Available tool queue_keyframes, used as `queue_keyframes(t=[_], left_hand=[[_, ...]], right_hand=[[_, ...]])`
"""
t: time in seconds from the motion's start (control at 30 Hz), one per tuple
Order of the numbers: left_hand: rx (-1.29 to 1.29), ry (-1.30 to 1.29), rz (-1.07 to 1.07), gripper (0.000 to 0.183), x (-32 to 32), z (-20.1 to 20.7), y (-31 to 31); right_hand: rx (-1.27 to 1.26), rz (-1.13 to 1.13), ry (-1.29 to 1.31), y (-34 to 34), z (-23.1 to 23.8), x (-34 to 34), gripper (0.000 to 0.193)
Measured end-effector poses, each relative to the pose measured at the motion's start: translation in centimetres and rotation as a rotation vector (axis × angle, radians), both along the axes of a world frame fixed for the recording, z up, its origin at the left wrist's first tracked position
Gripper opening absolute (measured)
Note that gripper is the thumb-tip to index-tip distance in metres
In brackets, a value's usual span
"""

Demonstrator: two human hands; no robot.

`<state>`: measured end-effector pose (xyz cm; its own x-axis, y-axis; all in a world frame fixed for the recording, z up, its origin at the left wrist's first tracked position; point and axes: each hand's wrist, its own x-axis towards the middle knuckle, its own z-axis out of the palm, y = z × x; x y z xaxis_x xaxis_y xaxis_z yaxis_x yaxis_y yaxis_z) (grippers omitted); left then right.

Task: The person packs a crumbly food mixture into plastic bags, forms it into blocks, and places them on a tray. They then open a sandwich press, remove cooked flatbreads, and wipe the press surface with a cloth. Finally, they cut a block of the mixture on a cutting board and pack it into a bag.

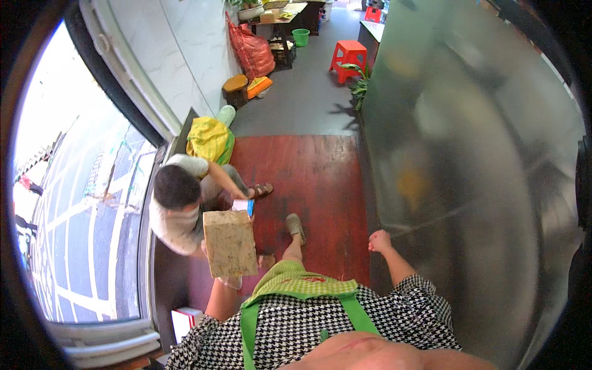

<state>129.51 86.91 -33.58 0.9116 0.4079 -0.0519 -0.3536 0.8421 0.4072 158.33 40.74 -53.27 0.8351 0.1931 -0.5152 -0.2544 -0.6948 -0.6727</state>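
A tan, speckled rectangular block [230,243] is held up in front of me on the left. My left hand [230,282] grips it from below; the block hides most of the fingers, and something thin and clear shows around the hand. My right hand [379,241] hangs at my right side in a loose fist, near the smoky glass panel, and nothing shows in it. Just beyond the block, a seated person [179,203] holds a phone-like device [244,206] with a blue edge.
Dark red flooring [308,185] runs ahead to a grey floor. The glass panel [468,185] closes off the right. A yellow-green bag [209,139], a wooden stool [235,86] and a red sack [250,52] line the left wall. A red plastic stool [349,58] stands farther off.
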Motion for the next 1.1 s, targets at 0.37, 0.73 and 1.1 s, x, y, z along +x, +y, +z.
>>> queue_keyframes(t=[0.37, 0.73, 1.1], left_hand=[[-0.198, -0.238, -0.370, 0.095, 11.7, 7.4, -3.5], [-0.012, -0.185, -0.213, 0.089, 15.1, 7.0, 0.5], [0.018, -0.191, -0.124, 0.080, 17.3, 7.2, 1.1]], right_hand=[[-0.599, 0.361, 0.150, -13.3, -3.4, -17.2, 0.060], [-0.436, 0.138, 0.128, -7.5, -5.3, -8.3, 0.055], [0.031, 0.036, -0.404, 8.2, 5.7, 19.3, 0.040]])
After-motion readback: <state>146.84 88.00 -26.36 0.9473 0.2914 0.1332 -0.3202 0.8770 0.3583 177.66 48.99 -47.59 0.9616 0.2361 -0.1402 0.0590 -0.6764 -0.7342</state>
